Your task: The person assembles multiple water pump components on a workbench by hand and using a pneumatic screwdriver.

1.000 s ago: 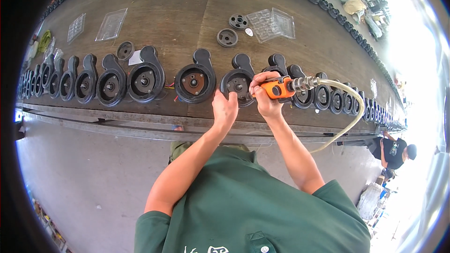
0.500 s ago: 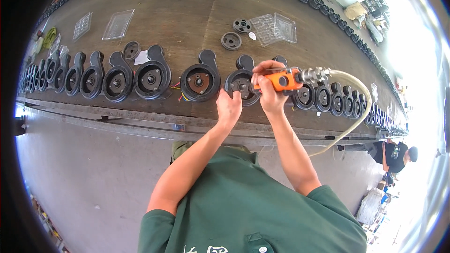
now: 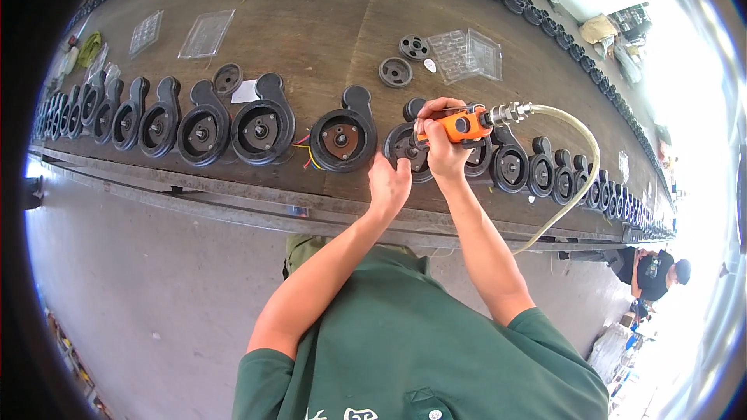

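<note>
My right hand point(image 3: 443, 148) is wrapped around an orange air-powered hand tool point(image 3: 461, 126), with a metal hose fitting point(image 3: 510, 113) at its right end. The tool's working tip is hidden behind my fingers, over a black round housing point(image 3: 398, 138) with a dark plate inside. My left hand point(image 3: 391, 185) grips the near left rim of this housing, thumb on its edge. Just left lies a similar housing point(image 3: 341, 140) with a brown plate and a central shaft. Yellow and red wires point(image 3: 310, 157) stick out beside it.
Similar black housings point(image 3: 204, 134) form a long row along the near table edge point(image 3: 233, 187). Two loose round parts point(image 3: 395, 72) and clear plastic trays point(image 3: 467, 54) lie farther back. A pale hose point(image 3: 587, 163) loops down on the right. Another person point(image 3: 657, 274) is at the far right.
The orange tool has shifted a little left and up, closer over the housing, with my right hand. My left hand stays at the housing's rim. The whole view has shifted slightly.
</note>
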Demonstrator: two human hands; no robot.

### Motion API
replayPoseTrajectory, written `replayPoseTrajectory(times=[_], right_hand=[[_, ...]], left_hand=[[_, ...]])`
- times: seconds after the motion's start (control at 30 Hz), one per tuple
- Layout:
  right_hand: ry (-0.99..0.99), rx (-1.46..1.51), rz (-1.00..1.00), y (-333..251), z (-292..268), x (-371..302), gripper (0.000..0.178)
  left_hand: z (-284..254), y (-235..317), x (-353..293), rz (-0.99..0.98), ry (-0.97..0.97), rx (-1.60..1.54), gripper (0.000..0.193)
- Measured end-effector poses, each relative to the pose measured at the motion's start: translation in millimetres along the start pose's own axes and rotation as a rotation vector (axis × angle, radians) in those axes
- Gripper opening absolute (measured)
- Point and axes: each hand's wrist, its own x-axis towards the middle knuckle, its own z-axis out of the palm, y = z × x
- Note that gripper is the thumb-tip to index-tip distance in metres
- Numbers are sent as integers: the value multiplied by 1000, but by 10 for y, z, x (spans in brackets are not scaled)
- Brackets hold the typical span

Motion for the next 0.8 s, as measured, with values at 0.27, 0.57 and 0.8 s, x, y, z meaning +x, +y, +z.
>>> replayPoseTrajectory(times=[0.27, 0.57, 0.8], right_hand=[[-160, -89, 39, 137, 20, 4, 17], [-9, -127, 33, -26, 178, 68, 24], [246, -247, -194, -728, 77, -320, 33]], left_hand=[[-87, 152, -47, -59, -29, -29, 53], [-28, 110, 32, -83, -69, -193, 49], [68, -92, -109, -58, -80, -675, 42]])
